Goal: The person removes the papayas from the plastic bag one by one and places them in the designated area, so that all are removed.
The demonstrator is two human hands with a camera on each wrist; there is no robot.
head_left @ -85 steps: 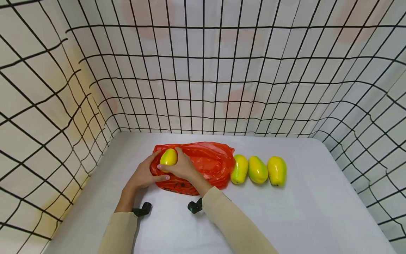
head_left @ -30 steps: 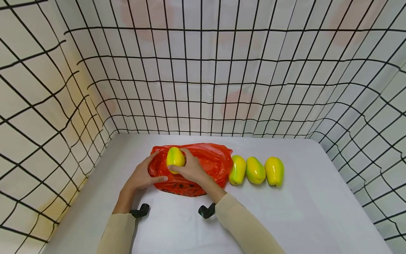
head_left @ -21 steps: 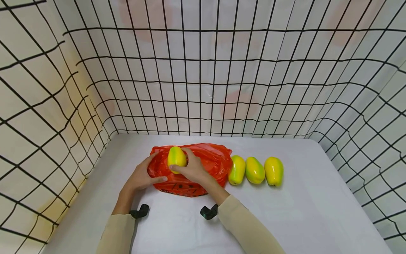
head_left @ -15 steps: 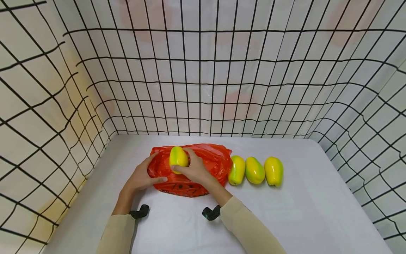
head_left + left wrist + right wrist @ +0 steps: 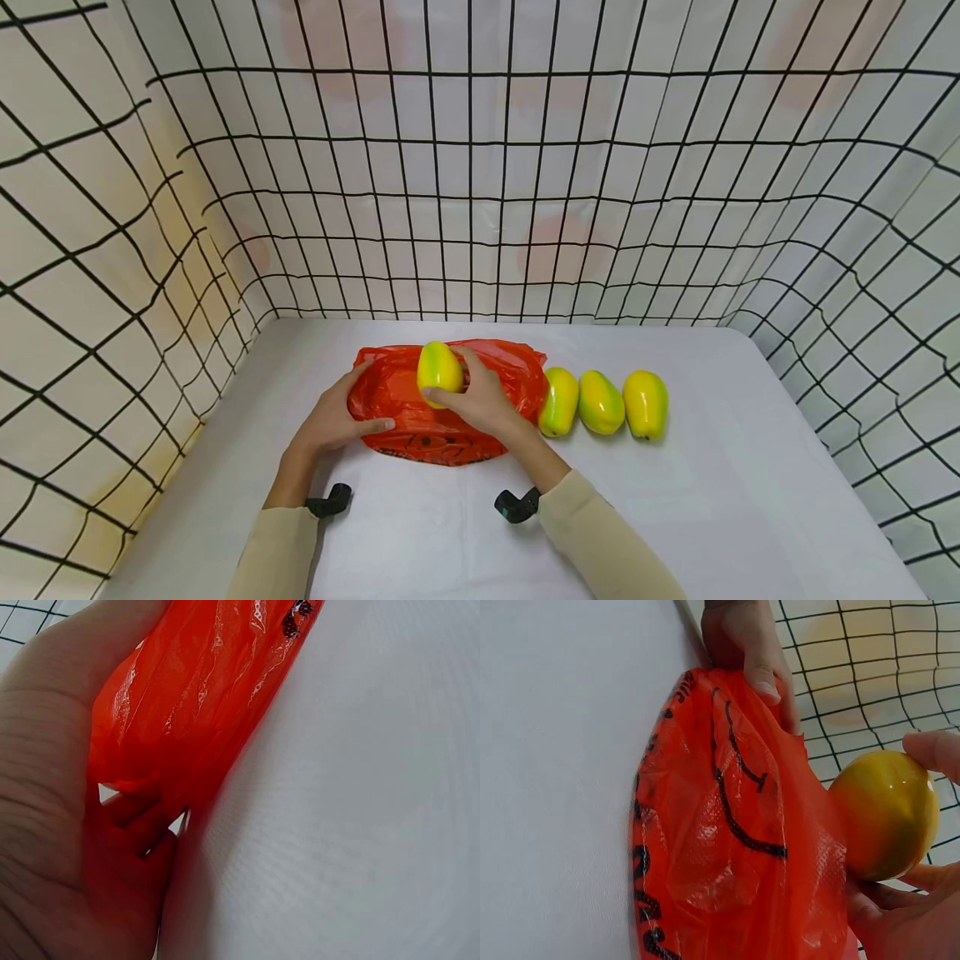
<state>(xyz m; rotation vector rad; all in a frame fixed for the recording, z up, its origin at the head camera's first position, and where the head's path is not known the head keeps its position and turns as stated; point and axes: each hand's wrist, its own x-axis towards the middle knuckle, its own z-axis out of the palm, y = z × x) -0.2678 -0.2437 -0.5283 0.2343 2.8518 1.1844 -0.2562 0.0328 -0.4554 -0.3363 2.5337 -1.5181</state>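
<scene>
A red plastic bag (image 5: 397, 387) with black print lies on the white table, its mouth spread apart. My left hand (image 5: 333, 415) grips the bag's left end; in the left wrist view some fingers show through the thin red plastic (image 5: 195, 697). My right hand (image 5: 483, 402) holds a glossy yellow-green mango (image 5: 438, 369) between thumb and fingers, over the bag's mouth. In the right wrist view the mango (image 5: 885, 814) is beside the bag's rim. Whatever lies deeper in the bag is hidden.
Three more yellow-green mangoes, the left one (image 5: 558, 402), the middle one (image 5: 602, 402) and the right one (image 5: 645, 405), stand in a row right of the bag. Black wire mesh (image 5: 471, 196) borders the white table (image 5: 712, 500) at the back and sides.
My right hand has lifted the mango from the bag's left end and carried it rightward over the bag. My left hand keeps its place on the bag; the mango row is unmoved.
</scene>
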